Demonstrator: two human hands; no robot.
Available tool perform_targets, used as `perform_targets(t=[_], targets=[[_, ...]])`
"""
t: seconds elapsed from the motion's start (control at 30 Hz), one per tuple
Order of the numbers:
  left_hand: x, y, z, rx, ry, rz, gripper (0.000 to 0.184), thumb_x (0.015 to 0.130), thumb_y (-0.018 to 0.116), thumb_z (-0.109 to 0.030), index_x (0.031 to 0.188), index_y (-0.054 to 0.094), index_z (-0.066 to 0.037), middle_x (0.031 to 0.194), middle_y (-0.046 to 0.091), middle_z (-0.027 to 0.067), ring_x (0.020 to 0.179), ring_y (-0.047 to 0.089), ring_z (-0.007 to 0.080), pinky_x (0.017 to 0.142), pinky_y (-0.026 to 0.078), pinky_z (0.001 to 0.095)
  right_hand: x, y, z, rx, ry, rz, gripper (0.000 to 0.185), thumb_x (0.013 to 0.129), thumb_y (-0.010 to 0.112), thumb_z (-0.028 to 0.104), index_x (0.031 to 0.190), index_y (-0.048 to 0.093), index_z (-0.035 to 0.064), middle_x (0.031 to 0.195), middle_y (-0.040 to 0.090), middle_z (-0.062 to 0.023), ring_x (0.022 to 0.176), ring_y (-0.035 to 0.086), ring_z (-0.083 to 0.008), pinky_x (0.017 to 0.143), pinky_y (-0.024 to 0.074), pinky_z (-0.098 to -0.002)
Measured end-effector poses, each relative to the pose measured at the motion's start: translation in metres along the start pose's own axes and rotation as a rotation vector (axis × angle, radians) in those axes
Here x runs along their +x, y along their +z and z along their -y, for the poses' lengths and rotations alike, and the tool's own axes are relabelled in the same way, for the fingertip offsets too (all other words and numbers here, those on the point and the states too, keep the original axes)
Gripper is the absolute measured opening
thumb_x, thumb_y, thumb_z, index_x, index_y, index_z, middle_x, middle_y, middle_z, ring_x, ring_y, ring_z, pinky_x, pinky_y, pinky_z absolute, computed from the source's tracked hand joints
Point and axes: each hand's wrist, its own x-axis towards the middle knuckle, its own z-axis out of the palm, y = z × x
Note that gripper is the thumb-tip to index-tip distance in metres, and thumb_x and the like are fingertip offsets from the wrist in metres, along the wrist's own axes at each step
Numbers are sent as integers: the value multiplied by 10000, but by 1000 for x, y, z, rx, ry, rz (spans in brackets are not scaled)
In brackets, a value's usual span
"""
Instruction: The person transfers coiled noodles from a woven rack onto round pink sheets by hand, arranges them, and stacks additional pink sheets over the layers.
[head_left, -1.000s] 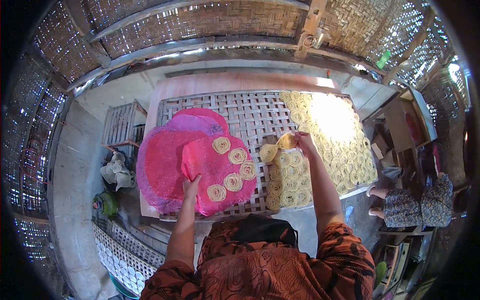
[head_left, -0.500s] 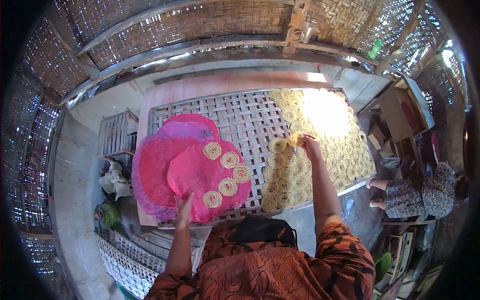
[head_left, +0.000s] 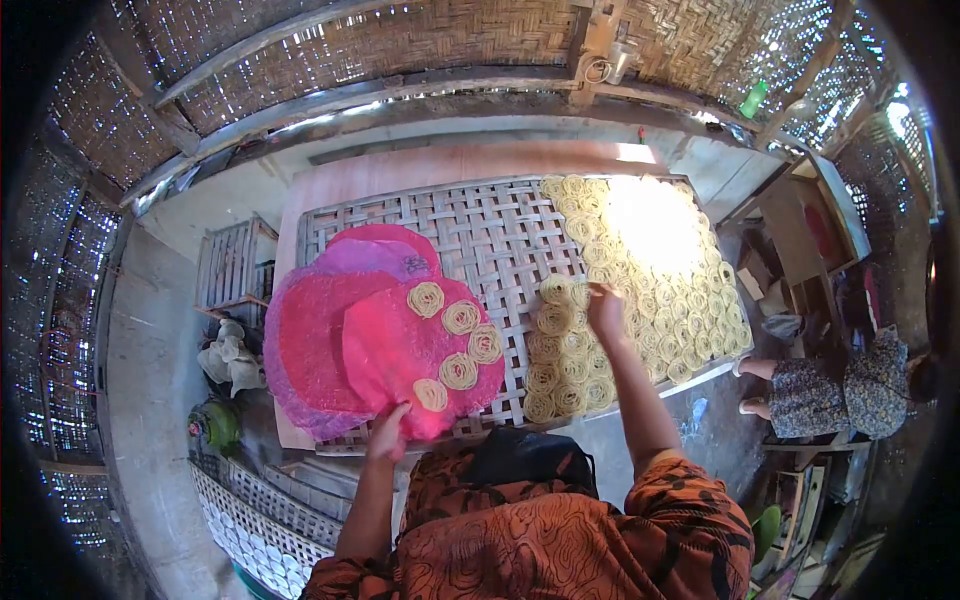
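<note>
My left hand [head_left: 388, 432] grips the near edge of a round pink sheet [head_left: 372, 345], which is folded up from the pile beneath it. Several coiled noodle nests [head_left: 460, 371] lie on the pink sheets. Over at the woven bamboo tray [head_left: 480, 235], my right hand [head_left: 607, 314] has its fingers pinched at the edge of a pale yellow noodle nest [head_left: 579, 291], low over the tray. Rows of similar nests cover the tray's right part, and bright sunlight washes out some of them.
A person [head_left: 815, 390] in patterned clothes is at the right. A green gas cylinder [head_left: 217, 425] and a white bundle [head_left: 230, 358] stand on the floor at left. A slatted wooden rack [head_left: 228, 268] is beside the table. A basket [head_left: 262, 515] sits at the lower left.
My right hand has come down and slightly left with the noodle nest, onto the row. My left hand has moved right and nearer to me, pulling the pink sheet's edge along.
</note>
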Motion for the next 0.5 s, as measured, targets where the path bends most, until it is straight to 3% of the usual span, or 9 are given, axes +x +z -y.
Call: perform_targets(t=[0.03,0.07,0.1,0.13,0.2,0.3,0.37,0.4,0.5], targets=[[0,16,-2,-142,-79,130,412,827,614,-91,1214,488,-24,1179,549,70,1059,539,201,905,438,364,-4,1,41,299,427,290,211,803,546,43,973,659,-10,913,652,-197,837,635,-216,740,494,-304],[0,35,-6,-284,-154,261,380,841,595,-105,1201,497,-31,1179,550,75,1070,539,213,911,438,372,-32,57,18,545,247,427,227,854,578,108,1049,635,6,941,661,-150,835,608,-132,748,482,-275],[-4,59,-13,-282,-154,263,380,841,595,-105,1201,497,-31,1179,550,75,1070,539,213,911,438,372,-21,-17,126,394,363,810,270,876,594,146,1116,604,22,985,653,-93,854,581,-107,777,470,-273],[-10,86,-21,-303,-171,303,363,842,587,-112,1186,500,-37,1170,553,74,1071,540,217,918,434,373,-50,21,120,790,185,906,311,868,608,148,1154,581,27,988,645,-52,843,590,-116,778,474,-282],[-9,103,-24,-324,-187,342,345,843,579,-119,1171,503,-43,1161,557,73,1072,540,221,925,430,374,-59,3,175,1049,247,1032,284,861,620,146,1108,598,8,933,651,-50,800,595,-117,749,483,-276],[-2,105,-25,-296,-138,304,365,819,552,-140,1167,492,-51,1162,565,71,1090,537,218,1000,376,403,-43,21,134,939,440,904,247,850,632,133,1049,611,-13,885,651,-58,771,599,-119,737,495,-271],[-4,91,-30,-313,-99,268,359,818,540,-119,1166,491,-50,1158,565,74,1080,543,225,992,388,403,-20,24,85,857,314,724,176,852,611,100,987,622,-12,881,656,-85,793,630,-158,754,521,-301],[-5,81,-31,-330,-63,231,354,817,529,-99,1165,490,-49,1154,565,77,1069,549,231,985,399,404,-6,12,70,1051,391,666,170,855,602,101,985,627,-5,897,661,-105,812,640,-186,755,530,-319],[20,30,-3,-87,107,65,287,857,542,-151,1119,536,-37,1118,575,72,1061,541,206,961,404,375,38,-12,22,728,533,481,271,881,553,137,1069,592,-54,945,651,-132,837,634,-190,759,538,-332]])
